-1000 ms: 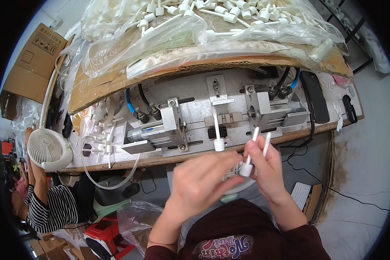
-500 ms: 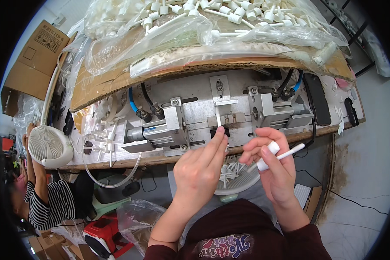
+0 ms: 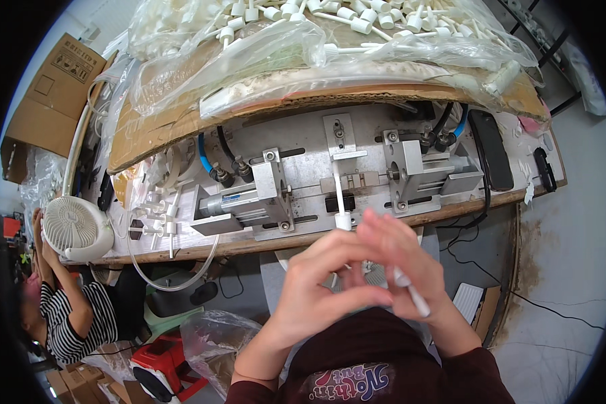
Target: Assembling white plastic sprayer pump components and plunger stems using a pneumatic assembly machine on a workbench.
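Our left hand (image 3: 313, 279) has drawn back from the white capped rod (image 3: 339, 192) on the metal fixture (image 3: 368, 180), at its twelve o'clock, apparently letting go. Our right hand (image 3: 414, 262) grips a second white rod (image 3: 417, 299); we can't tell the left's hold.

Room between the metal blocks (image 3: 272, 180) — white stick (image 3: 339, 192) midway, cardboard ledge (image 3: 148, 140) beyond.

Place: a workshop, where I work
My bench (image 3: 444, 214): metal machine (image 3: 274, 192) with blue hose (image 3: 203, 153)
Above it: heaped white capped sticks (image 3: 361, 25)
Left of me: cardboard box (image 3: 52, 101), co-worker (image 3: 91, 313)
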Demonstrator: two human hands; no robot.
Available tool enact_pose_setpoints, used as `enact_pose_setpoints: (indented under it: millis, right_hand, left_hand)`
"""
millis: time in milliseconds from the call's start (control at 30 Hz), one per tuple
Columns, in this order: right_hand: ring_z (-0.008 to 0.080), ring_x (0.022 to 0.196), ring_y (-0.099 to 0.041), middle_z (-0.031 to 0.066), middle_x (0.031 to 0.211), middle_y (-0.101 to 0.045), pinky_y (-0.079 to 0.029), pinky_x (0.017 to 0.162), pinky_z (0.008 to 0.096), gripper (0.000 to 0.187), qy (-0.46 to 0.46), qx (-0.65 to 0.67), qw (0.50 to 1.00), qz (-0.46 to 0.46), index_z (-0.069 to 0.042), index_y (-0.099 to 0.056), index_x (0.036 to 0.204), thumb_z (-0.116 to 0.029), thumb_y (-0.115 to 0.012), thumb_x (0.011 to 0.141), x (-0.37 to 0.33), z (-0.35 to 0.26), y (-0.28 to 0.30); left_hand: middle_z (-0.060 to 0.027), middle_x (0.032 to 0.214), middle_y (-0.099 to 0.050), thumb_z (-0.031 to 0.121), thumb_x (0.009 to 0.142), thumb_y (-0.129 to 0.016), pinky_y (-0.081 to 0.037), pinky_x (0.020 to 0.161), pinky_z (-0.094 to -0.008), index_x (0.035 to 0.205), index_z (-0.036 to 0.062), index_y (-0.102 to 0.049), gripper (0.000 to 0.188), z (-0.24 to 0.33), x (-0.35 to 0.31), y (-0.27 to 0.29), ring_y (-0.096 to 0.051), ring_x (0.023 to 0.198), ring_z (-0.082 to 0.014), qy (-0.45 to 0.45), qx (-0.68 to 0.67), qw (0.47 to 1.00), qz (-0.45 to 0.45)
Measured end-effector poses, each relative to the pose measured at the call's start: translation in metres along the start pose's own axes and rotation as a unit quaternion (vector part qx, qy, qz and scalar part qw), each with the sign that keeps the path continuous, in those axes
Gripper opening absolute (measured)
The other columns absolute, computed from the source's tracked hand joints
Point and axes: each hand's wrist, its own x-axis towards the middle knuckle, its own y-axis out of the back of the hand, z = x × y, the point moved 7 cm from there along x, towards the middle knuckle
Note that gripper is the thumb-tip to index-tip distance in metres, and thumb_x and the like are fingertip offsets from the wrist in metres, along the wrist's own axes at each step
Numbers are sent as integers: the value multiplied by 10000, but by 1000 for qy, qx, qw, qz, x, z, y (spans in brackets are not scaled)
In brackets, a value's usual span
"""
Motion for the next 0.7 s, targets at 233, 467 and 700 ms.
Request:
enact_pose_setpoints:
  millis: [233, 467, 700]
  right_hand:
    - [390, 1401, -447, 232, 1424, -549, -364, 1119, 487, 570, 95, -48, 994, 38, -90, -470, 1465, -53, -607, 912, 1, 0, -6]
    - [167, 753, -677, 191, 1056, -673, -524, 713, 268, 407, -63, 74, 985, 144, 32, -396, 1423, -138, -463, 1060, -18, 28, 18]
    - [110, 723, -581, 80, 813, -582, -439, 616, 231, 302, -122, 328, 925, 144, 17, -496, 1237, -228, -494, 1062, -21, 33, 16]
  left_hand:
    - [-89, 994, -672, 24, 729, -858, -555, 664, -274, 1027, -7, -725, 328, 3, -5, 7, -663, 812, -156, -77, 40, 995, 51]
    - [-107, 1028, -708, 84, 759, -823, -557, 657, -289, 1049, -8, -726, 319, 11, -5, 8, -696, 776, -211, -224, 449, 857, 116]
    - [-113, 1165, -718, 88, 754, -786, -496, 553, -265, 1016, -2, -723, 284, 7, 14, 7, -667, 633, -157, -195, 536, 819, 65]
